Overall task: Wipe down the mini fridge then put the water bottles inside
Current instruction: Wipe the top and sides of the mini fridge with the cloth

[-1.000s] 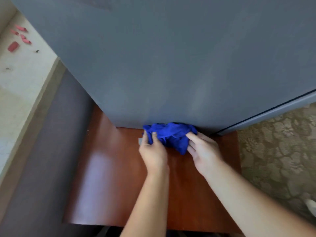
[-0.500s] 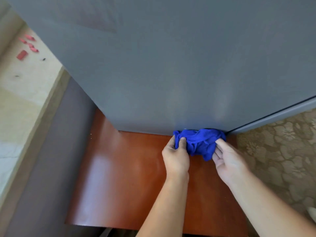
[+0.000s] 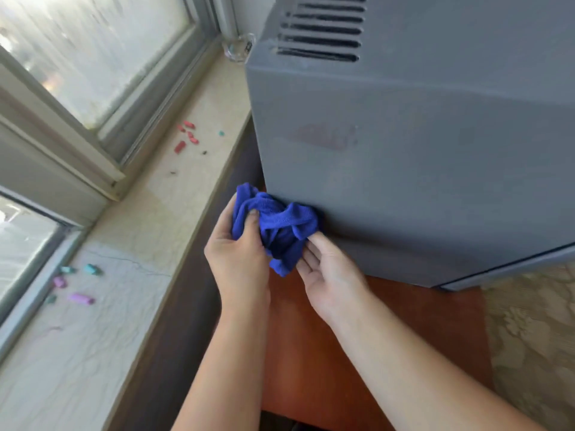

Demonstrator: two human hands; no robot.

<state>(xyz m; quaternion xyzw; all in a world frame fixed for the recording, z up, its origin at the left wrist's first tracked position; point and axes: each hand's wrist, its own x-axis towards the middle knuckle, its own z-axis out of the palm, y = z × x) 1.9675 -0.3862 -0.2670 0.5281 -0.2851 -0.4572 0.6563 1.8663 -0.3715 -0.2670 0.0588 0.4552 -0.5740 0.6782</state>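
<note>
A grey mini fridge (image 3: 420,157) stands on a red-brown wooden stand (image 3: 326,353), with vent slots at its top. A crumpled blue cloth (image 3: 280,225) sits bunched against the fridge's lower left corner. My left hand (image 3: 236,259) grips the cloth's left part, thumb over the fabric. My right hand (image 3: 329,275) holds the cloth's lower right edge with its fingertips. No water bottles are in sight. The fridge door seam (image 3: 510,265) shows at the lower right.
A beige window sill (image 3: 140,244) runs along the left under a window (image 3: 77,57), strewn with small red, teal and purple bits. A clear glass object (image 3: 238,49) stands at the sill's far end. Patterned carpet (image 3: 529,337) lies to the right.
Both hands and the cloth have shifted from the fridge's right bottom edge to its left corner. The view lifted and swung left, revealing the window, sill and vent slots.
</note>
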